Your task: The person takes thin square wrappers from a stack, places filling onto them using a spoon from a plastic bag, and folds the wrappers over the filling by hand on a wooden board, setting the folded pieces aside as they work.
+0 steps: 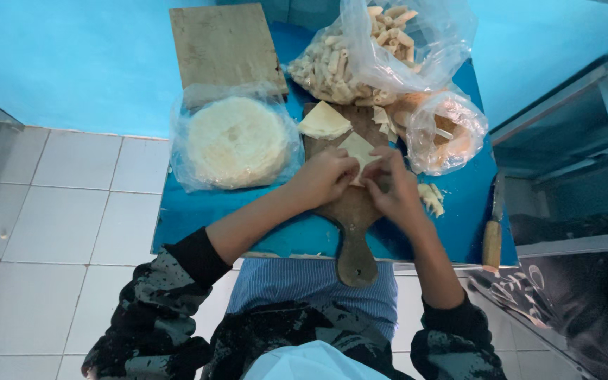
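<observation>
Both hands work together at the middle of a brown wooden paddle-shaped cutting board (350,211) that lies on a small blue table (198,218). The left hand (325,176) and the right hand (392,186) meet over a pale, thin triangular pastry sheet (357,149), their fingers pinched on its near edge as if folding or rolling it; what lies under the fingers is hidden. A second pale triangular sheet (324,121) lies flat on the board's far end, untouched.

As for progress, much seems done: a large clear plastic bag of finished pale rolled pastries (360,60) sits at the table's far side, well filled, and a few more small pale rolls (431,198) lie just beside the right hand. Much also seems left: a thick round stack of pale wrappers in a clear plastic bag (237,141) rests to the left of the board. A smaller clear bag with orange-tinted contents (445,134) stands to the right, perhaps filling, though I cannot tell. A wooden-handled knife (492,236) lies at the table's right edge, and a plain wooden board (223,46) rests at the far left.
</observation>
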